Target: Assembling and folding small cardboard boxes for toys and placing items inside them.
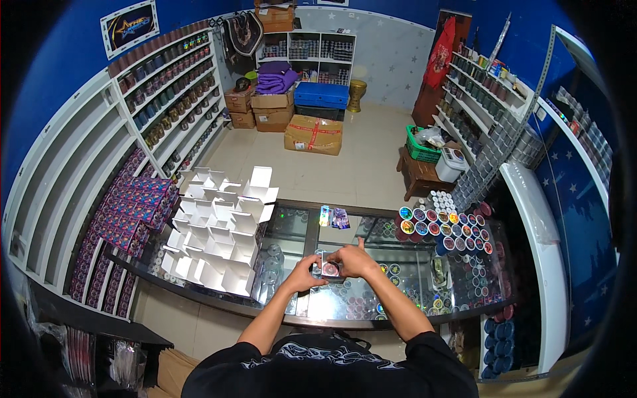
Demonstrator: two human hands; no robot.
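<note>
Landmark: glass display counter (292, 229).
Jar: small round tin with pinkish lid (330, 269), above the counter's near edge.
Left hand (306, 274): grips its left side.
Right hand (353, 261): grips its right.
Handling: probably light, rigid, slick; hold by rim.
Beyond: folded white cardboard boxes (215, 232), counter's left.

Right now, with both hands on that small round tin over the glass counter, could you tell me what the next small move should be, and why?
Probably carry the tin left toward the open white boxes. Both the left hand and right hand hold it above the glass counter, the boxes stand open, and the other tins sit stacked to the right.
</note>
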